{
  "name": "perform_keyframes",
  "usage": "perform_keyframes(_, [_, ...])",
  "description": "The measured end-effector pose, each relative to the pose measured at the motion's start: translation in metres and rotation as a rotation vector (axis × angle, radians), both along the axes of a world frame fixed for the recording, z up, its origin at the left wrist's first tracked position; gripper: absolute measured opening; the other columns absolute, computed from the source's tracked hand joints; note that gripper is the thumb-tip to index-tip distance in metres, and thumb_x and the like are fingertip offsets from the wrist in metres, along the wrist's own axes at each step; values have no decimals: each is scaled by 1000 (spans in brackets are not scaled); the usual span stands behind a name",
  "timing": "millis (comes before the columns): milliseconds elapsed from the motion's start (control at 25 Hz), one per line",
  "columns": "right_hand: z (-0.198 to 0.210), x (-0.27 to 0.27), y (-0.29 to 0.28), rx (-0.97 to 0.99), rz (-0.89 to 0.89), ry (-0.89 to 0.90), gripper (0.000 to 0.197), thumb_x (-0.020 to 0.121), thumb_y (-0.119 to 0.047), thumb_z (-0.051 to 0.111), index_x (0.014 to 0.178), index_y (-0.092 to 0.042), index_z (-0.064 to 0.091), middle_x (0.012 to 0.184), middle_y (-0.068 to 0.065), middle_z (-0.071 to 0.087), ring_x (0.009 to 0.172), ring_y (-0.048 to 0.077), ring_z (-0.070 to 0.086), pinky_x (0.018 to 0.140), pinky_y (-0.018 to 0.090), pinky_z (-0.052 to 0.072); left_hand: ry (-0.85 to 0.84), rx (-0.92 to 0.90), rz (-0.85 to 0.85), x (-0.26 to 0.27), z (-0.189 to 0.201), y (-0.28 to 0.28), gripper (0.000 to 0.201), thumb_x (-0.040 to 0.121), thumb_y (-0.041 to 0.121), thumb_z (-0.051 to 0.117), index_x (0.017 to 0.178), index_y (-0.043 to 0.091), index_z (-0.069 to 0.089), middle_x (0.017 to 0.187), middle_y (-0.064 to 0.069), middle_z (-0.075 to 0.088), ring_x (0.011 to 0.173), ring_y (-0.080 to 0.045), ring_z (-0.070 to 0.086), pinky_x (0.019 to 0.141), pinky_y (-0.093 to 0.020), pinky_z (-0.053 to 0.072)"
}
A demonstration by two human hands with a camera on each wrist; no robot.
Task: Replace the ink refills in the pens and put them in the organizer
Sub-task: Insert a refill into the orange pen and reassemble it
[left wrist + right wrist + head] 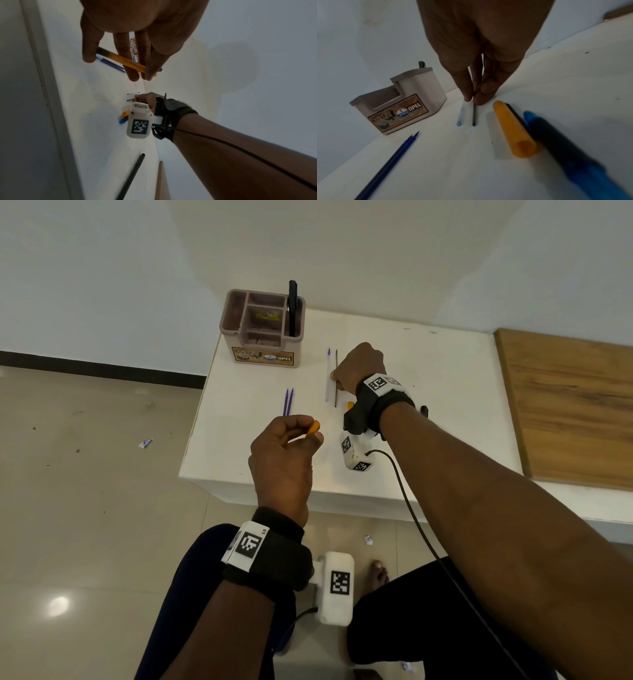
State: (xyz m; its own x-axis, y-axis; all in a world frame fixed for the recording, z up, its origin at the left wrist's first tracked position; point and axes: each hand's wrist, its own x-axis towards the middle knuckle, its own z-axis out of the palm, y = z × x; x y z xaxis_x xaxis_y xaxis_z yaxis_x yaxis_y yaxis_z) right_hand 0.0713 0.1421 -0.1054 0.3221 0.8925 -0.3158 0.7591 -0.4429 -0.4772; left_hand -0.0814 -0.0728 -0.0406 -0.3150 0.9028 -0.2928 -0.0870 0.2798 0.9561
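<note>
My left hand (306, 438) hovers over the white table's front edge and grips an orange pen barrel (313, 429), seen across the fingers (130, 63) in the left wrist view. Farther back, my right hand (337, 381) reaches down and pinches a thin dark refill (474, 115) between thumb and fingertips on the table. A clear, empty-looking refill (460, 116) lies just left of it. Two blue refills (287, 402) lie side by side near the left hand. The brown organizer (239, 313) stands at the back left with a black pen (292, 306) upright in it.
Under my right wrist lie an orange cap (513, 129) and a blue-and-black pen (565, 155). Another black pen (133, 170) lies farther right on the table (445, 364). A wooden board (565, 405) borders the table's right side. My knees sit below the front edge.
</note>
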Motion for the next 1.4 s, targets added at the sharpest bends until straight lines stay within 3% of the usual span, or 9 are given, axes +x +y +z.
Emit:
perform_keyframes(240, [41, -7, -37, 138, 34, 91, 22, 87, -22, 70, 96, -4, 77, 93, 14, 78, 86, 30, 76, 84, 38, 63, 9, -41, 35, -4, 5, 2, 22, 87, 9, 84, 104, 21, 77, 101, 5, 80, 99, -9, 75, 95, -32, 60])
perform_keyframes(360, [60, -22, -74, 119, 121, 220, 17, 93, -18, 69, 96, -4, 78, 88, 12, 78, 73, 22, 76, 66, 21, 60, -66, -107, 161, -18, 8, 6, 23, 87, 6, 82, 107, 17, 77, 103, 0, 80, 96, -14, 74, 102, -49, 59])
perform_keyframes(440, [57, -36, -95, 49, 206, 230, 21, 95, -21, 71, 97, -2, 79, 86, 11, 77, 76, 22, 75, 67, 19, 57, -145, -139, 252, -30, 8, 5, 24, 89, 5, 79, 110, 16, 77, 105, -3, 80, 91, -12, 73, 104, -55, 55])
perform_keyframes(560, [39, -56, -104, -2, 285, 185, 28, 93, -30, 74, 102, -3, 79, 98, 14, 77, 98, 31, 74, 88, 39, 62, -204, -156, 315, -40, 7, 2, 24, 92, 5, 77, 113, 16, 76, 106, 0, 79, 94, -8, 72, 108, -54, 53])
perform_keyframes(640, [29, -69, -104, -1, 285, 146, 34, 93, -35, 75, 105, -3, 78, 102, 14, 77, 97, 31, 73, 93, 44, 60, -212, -165, 314, -44, 8, 1, 24, 92, 4, 77, 113, 16, 76, 103, 3, 78, 94, -5, 71, 108, -52, 53])
perform_keyframes(840, [24, -81, -95, -34, 235, 46, 43, 88, -41, 77, 110, -5, 71, 109, 14, 72, 100, 31, 69, 90, 42, 59, -196, -167, 274, -48, 7, 3, 25, 93, 5, 77, 117, 14, 76, 101, 5, 76, 94, -4, 70, 107, -50, 55])
perform_keyframes(1000, [31, -82, -91, -43, 196, 12, 30, 90, -32, 69, 95, -7, 54, 101, 12, 61, 89, 30, 64, 73, 34, 47, -187, -160, 261, -50, 3, 4, 26, 92, 6, 78, 118, 13, 76, 101, 6, 76, 94, -5, 70, 106, -51, 56])
perform_keyframes(1200, [42, -85, -98, -34, 205, -53, 28, 92, -28, 70, 98, -11, 49, 112, 13, 63, 102, 32, 66, 85, 38, 53, -194, -164, 256, -49, 0, 6, 27, 92, 6, 78, 118, 15, 76, 104, 5, 77, 93, -5, 70, 107, -51, 55])
perform_keyframes(1400, [57, -88, -99, -48, 255, -109, 27, 94, -21, 71, 113, -7, 58, 116, 14, 64, 108, 31, 67, 83, 33, 51, -195, -157, 247, -47, 0, 5, 27, 92, 5, 78, 117, 15, 76, 106, 4, 78, 97, -7, 71, 107, -50, 55])
